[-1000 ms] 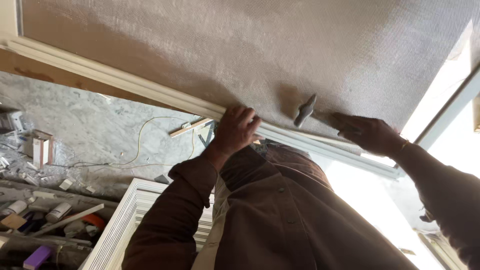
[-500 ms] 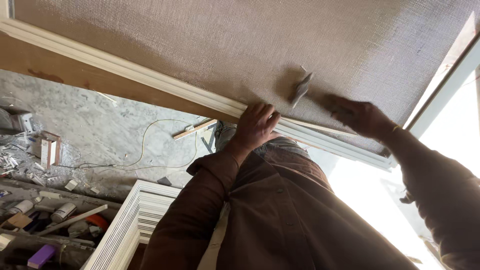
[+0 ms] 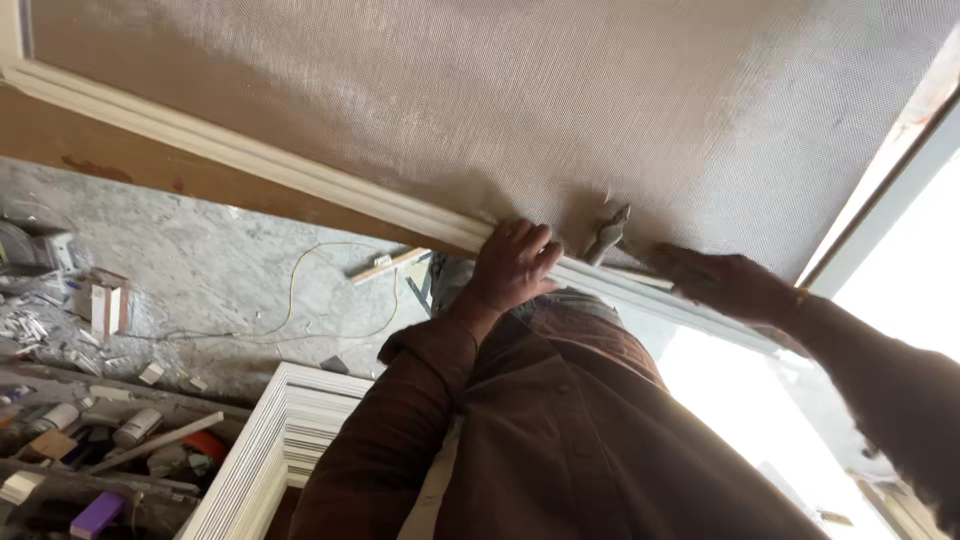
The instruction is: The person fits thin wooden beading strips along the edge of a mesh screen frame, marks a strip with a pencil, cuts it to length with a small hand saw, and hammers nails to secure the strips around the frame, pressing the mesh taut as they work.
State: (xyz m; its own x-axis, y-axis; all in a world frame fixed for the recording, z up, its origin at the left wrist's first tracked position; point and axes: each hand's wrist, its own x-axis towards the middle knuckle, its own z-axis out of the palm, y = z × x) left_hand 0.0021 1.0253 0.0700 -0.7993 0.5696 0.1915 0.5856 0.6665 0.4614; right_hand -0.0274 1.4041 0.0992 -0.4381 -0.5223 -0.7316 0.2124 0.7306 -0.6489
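Observation:
My left hand (image 3: 514,264) presses on a cream moulding strip (image 3: 250,160) that runs along the edge of a framed mesh screen (image 3: 480,100). My fingers curl over the strip near its lower end. My right hand (image 3: 728,283) grips the handle of a small hammer (image 3: 606,236), whose metal head points at the mesh just beside my left fingers. The handle is mostly hidden inside my right fist. Both my sleeves are brown.
A wooden frame edge (image 3: 120,150) lies under the moulding. On the grey marble floor (image 3: 200,280) lie a thin yellow wire (image 3: 300,300), a white panelled frame (image 3: 270,450), and scattered tubes, blocks and scraps (image 3: 90,440) at the left. A bright window frame (image 3: 880,210) stands at the right.
The hammer head swung from above the moulding toward the mesh and now sits lower, close to my left fingers. My left hand stayed on the strip; the view tilted slightly.

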